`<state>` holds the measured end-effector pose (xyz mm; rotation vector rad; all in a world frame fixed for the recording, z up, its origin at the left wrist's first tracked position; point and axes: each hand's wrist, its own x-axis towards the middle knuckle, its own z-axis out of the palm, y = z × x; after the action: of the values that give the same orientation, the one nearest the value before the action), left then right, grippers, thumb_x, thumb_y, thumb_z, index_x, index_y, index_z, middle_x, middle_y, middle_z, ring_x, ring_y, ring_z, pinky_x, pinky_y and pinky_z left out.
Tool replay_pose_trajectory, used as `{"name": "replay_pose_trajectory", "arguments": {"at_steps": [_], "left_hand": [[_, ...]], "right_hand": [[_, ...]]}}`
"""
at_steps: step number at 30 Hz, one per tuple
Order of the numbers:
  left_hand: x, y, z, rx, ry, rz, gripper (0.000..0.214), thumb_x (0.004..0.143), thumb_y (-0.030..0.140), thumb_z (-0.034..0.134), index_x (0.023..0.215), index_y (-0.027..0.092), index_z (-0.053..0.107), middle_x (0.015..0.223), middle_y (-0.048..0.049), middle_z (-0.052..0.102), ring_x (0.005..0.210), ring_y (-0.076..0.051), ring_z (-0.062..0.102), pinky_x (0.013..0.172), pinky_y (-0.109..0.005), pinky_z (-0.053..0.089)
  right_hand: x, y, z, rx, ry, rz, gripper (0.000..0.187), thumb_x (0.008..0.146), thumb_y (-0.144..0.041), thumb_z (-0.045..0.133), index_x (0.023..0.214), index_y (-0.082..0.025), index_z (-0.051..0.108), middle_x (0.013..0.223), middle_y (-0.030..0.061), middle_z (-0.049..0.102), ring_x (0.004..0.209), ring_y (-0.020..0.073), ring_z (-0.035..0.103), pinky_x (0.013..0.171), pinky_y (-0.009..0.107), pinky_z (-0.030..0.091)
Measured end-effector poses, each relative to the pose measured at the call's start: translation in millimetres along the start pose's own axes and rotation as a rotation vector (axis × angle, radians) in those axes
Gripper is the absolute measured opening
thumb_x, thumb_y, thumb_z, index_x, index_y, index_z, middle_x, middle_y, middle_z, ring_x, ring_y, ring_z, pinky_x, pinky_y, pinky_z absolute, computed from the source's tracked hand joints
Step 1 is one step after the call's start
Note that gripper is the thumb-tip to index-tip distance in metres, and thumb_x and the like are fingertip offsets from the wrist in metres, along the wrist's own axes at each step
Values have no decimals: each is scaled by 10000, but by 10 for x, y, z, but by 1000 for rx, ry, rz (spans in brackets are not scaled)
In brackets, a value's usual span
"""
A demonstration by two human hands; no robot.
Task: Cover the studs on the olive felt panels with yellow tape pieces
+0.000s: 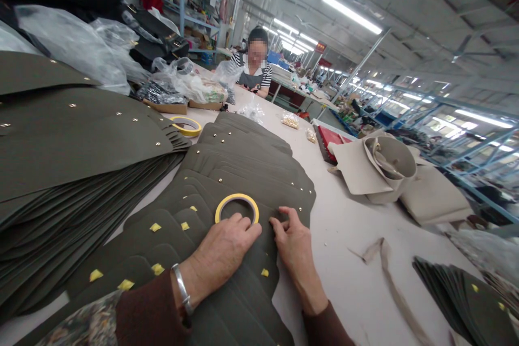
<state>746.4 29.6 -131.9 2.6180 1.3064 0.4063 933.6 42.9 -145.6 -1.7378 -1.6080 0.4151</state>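
My left hand [227, 246] is closed on the near edge of a roll of yellow tape [219, 208], its fingers curled over the rim. The ring tilts up above overlapping dark olive panels [251, 157]. Just right of the roll, my right hand [295, 243] is bent with thumb and fingers drawn close together; anything small between them cannot be made out. Small yellow tape pieces [155, 227] stick to several panels on the left, and one yellow piece [265, 272] lies below my hands. Small metal rivets [220, 180] dot the panels' far parts.
A stack of larger olive panels [81, 135] fills the left. Another tape roll [186, 126] lies beyond it. At right are a beige bag piece [365, 167], a strap [389, 275] and more olive panels [458, 292]. A co-worker [255, 65] sits across the table.
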Motion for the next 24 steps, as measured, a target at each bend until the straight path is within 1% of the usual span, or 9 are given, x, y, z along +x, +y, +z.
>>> {"name": "replay_pose_trajectory", "arguments": {"at_steps": [1, 3, 5, 8, 12, 16, 19, 22, 24], "left_hand": [[-5, 0, 7, 4, 5, 0, 156, 961, 113, 456, 971, 206, 581, 935, -37, 618, 876, -238, 554, 736, -371, 534], [-14, -1, 20, 6, 19, 2, 157, 959, 112, 459, 969, 209, 581, 929, -35, 616, 872, -232, 550, 729, -357, 526], [-20, -2, 29, 4, 42, 9, 148, 956, 112, 468, 961, 209, 580, 922, -35, 614, 870, -223, 547, 720, -336, 517], [-20, -2, 29, 8, 49, 10, 141, 949, 101, 475, 955, 203, 572, 917, -37, 614, 868, -219, 542, 712, -326, 510], [-20, 8, 25, 2, 38, 14, 136, 944, 95, 464, 963, 194, 555, 926, -48, 615, 872, -236, 535, 713, -350, 512], [-33, 22, 24, 18, 51, 29, 124, 934, 104, 475, 980, 199, 540, 938, -41, 619, 871, -230, 537, 729, -348, 512], [-35, 24, 18, 48, 74, 22, 102, 921, 117, 496, 961, 199, 541, 926, -33, 627, 854, -226, 548, 720, -347, 517], [-34, 30, 2, 56, 102, 27, 96, 910, 114, 502, 944, 194, 544, 916, -35, 633, 841, -227, 560, 712, -351, 524], [-36, 32, -18, 48, 116, 34, 89, 915, 125, 496, 951, 190, 545, 926, -45, 634, 854, -230, 566, 725, -358, 526]], "right_hand": [[-17, 19, -10, 42, 5, 31, 235, 841, -366, 585, 991, -193, 638, 546, -42, 638, 496, 174, 616, 559, 275, 463], [-57, 55, -25, 106, 7, 41, 202, 862, -391, 576, 899, -199, 631, 597, -17, 662, 523, 173, 631, 551, 268, 472], [-92, 72, -24, 90, 12, -29, 206, 885, -377, 561, 834, -201, 656, 713, 28, 712, 614, 179, 659, 610, 276, 491], [-101, 54, 11, -53, 29, -160, 217, 905, -324, 544, 827, -199, 702, 804, 59, 740, 722, 195, 672, 719, 299, 489], [-60, 31, 57, -176, 44, -237, 292, 933, -340, 490, 794, -197, 703, 761, 67, 727, 697, 201, 662, 706, 308, 477], [-45, 106, 54, -175, 10, -229, 313, 932, -423, 508, 769, -214, 675, 722, 51, 711, 637, 206, 654, 643, 310, 473], [-21, 154, 44, -179, -23, -269, 276, 946, -419, 492, 851, -229, 669, 803, 56, 719, 684, 223, 674, 665, 327, 493], [32, 94, 51, -203, 3, -429, 232, 956, -325, 459, 1011, -221, 659, 974, 86, 713, 897, 251, 676, 820, 363, 509], [79, -1, 74, -224, -34, -552, 247, 941, -231, 440, 1080, -217, 644, 1036, 89, 706, 981, 252, 649, 895, 376, 498]]}}
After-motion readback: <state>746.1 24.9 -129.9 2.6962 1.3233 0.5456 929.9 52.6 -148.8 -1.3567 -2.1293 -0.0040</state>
